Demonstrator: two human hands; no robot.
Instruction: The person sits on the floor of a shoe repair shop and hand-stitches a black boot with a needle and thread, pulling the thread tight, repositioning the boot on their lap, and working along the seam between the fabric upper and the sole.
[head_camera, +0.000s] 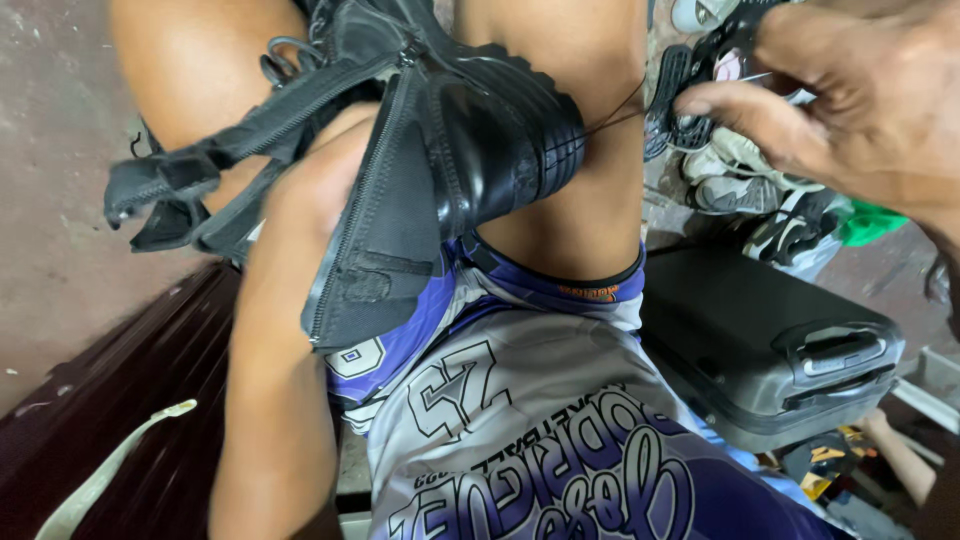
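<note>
while the left hand (320, 185) sits inside the black boot (450, 140), the right hand (840, 110) pinches taut thread (615, 115)

Boot (470, 150): black leather, glossy at the toe and lower side, with a ribbed rubber-like sole edge; its upper shaft is matt woven cloth with a zip.
Thread (615, 112): thin, dark, taut, running from the sole toward the right hand (850, 110) at two o'clock.
Left hand (320, 190): hidden inside the boot shaft.
Shorts (530, 400): smooth, faintly shiny synthetic cloth, grey and purple.
Case (770, 340) at four o'clock: hard black plastic, matt, finely textured.
Bench (120, 400) at eight o'clock: dark red-brown wood, dull sheen.
Floor (50, 150): rough grey concrete.
</note>
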